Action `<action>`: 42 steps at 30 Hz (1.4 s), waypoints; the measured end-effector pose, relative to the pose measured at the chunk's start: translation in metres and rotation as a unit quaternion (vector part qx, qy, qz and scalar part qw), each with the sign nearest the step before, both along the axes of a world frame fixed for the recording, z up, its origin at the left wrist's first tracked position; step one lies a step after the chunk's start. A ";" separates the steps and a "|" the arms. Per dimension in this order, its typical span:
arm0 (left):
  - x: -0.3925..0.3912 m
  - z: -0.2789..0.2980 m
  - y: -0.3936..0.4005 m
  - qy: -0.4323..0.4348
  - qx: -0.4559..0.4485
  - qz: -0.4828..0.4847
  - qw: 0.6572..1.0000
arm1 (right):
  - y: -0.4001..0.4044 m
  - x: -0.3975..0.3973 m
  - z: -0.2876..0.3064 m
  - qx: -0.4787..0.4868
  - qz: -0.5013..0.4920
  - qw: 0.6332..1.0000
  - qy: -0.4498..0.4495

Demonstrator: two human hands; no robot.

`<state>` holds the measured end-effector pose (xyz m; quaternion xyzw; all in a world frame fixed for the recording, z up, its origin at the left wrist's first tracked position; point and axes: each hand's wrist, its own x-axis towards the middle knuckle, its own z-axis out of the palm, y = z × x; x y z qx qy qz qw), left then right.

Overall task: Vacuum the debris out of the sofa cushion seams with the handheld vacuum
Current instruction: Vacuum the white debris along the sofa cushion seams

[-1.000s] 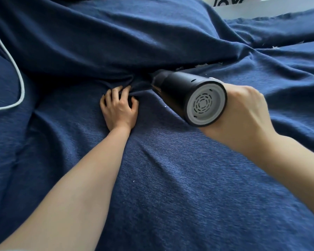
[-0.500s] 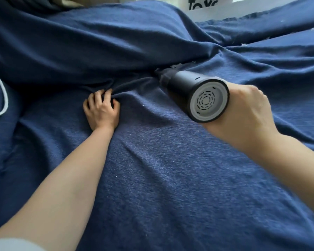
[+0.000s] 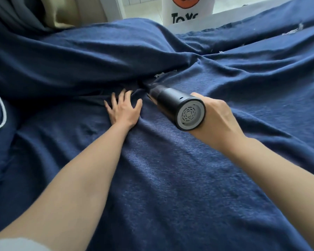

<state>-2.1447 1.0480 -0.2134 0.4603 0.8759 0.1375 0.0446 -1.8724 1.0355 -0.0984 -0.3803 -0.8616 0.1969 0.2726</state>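
A black handheld vacuum (image 3: 172, 104) with a grey vented rear cap points away from me, its nozzle pushed into the seam (image 3: 152, 82) between the back cushion and the seat of the navy sofa (image 3: 170, 178). My right hand (image 3: 217, 116) grips the vacuum's body from the right. My left hand (image 3: 123, 107) lies flat on the seat fabric just left of the nozzle, fingers spread, holding nothing. Pale bits of debris (image 3: 159, 75) sit in the seam just beyond the nozzle.
More pale debris (image 3: 290, 30) lies on the far right cushion. A white cable (image 3: 2, 113) curves over the left edge. A white container marked "Toys" (image 3: 187, 9) stands behind the sofa. Dark and tan cloth (image 3: 49, 15) hangs at the top left.
The view has lifted and pulled back, showing more of the room behind. My left hand's fingers have spread flat from a curled grip. The vacuum nozzle stays in the seam.
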 end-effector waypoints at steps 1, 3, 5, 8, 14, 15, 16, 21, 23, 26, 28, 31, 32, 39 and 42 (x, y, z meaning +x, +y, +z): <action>0.000 -0.005 -0.001 0.019 0.002 0.005 1.000 | 0.001 -0.002 0.000 0.008 0.005 1.000 -0.001; -0.002 -0.010 0.000 0.041 0.015 0.009 0.999 | 0.002 -0.010 0.001 0.015 0.011 1.000 -0.007; -0.001 -0.012 0.001 0.050 0.038 0.016 0.998 | 0.005 -0.019 0.001 0.019 0.011 0.999 -0.025; 0.002 -0.015 0.001 0.063 0.062 0.020 0.996 | 0.009 -0.022 -0.003 0.037 0.002 0.998 -0.050; 0.000 -0.023 0.002 0.081 0.049 0.015 0.995 | 0.011 0.000 -0.001 0.037 -0.023 0.999 -0.026; 0.001 -0.023 0.003 0.084 0.050 0.014 0.995 | 0.012 0.003 -0.001 0.035 -0.023 0.999 -0.017; 0.001 -0.024 0.003 0.085 0.052 0.015 0.995 | 0.012 0.006 0.000 0.037 -0.025 0.999 -0.011; -0.001 -0.027 0.004 0.092 0.055 0.017 0.994 | 0.015 0.019 0.002 0.049 -0.033 0.998 0.014; -0.001 -0.028 0.004 0.093 0.061 0.017 0.994 | 0.017 0.025 0.001 0.050 -0.043 0.998 0.022; -0.001 -0.028 0.005 0.096 0.064 0.016 0.993 | 0.019 0.035 0.001 0.042 -0.046 0.997 0.036; 0.000 -0.028 0.005 0.097 0.066 0.015 0.993 | 0.019 0.038 0.000 0.048 -0.049 0.997 0.034; 0.000 -0.029 0.004 0.100 0.069 0.012 0.992 | 0.019 0.041 -0.001 0.050 -0.064 0.996 0.040; -0.001 -0.029 0.004 0.101 0.069 0.012 0.992 | 0.019 0.042 -0.002 0.050 -0.067 0.996 0.042; 0.000 -0.031 0.005 0.112 0.089 0.011 0.990 | 0.033 0.061 -0.006 0.063 -0.117 0.989 0.064; 0.000 -0.032 0.007 0.122 0.095 0.009 0.988 | 0.043 0.066 -0.012 0.058 -0.122 0.988 0.070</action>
